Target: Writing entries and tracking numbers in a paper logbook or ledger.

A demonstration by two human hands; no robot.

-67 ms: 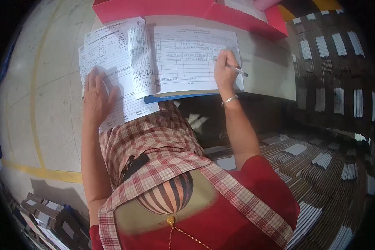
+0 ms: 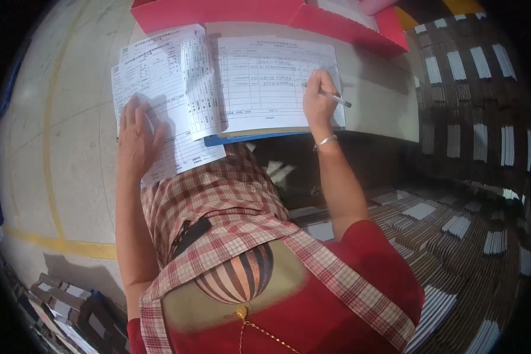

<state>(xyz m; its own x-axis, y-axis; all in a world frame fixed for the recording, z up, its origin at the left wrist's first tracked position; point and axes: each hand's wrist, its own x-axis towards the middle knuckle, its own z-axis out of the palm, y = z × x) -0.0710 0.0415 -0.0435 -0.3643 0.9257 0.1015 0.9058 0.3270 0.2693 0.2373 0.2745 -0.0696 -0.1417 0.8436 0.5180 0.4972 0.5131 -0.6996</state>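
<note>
The left hand [image 2: 137,141] lies flat, its fingers spread apart and pressed on a loose printed sheet [image 2: 153,88] that hangs partly off the near edge of the worktop [image 2: 377,100] over the checked apron [image 2: 218,200]. Nothing is gripped here; the palm simply pins the paper. Just right of those fingers a folded leaf [image 2: 202,88] stands up between the loose sheet and the ruled form [image 2: 271,82], which rests on a blue-edged board [image 2: 248,138] whose rim shows below it.

Further right, the right hand [image 2: 320,105] has its fingers closed together around a pen [image 2: 336,98], tip down on the right part of the form, near its lower rows. A thin bracelet [image 2: 325,141] sits on that wrist. Beyond the writing fingers lies a red folder [image 2: 218,12], and to their right and below them stand rows of stacked flat cardboard [image 2: 454,224].

To write well here, I judge it best to hold the left palm firm so the overhanging sheet does not slip, rest the heel of the right hand on the form for a steady line, and hold the folded leaf clear of the row being filled.
</note>
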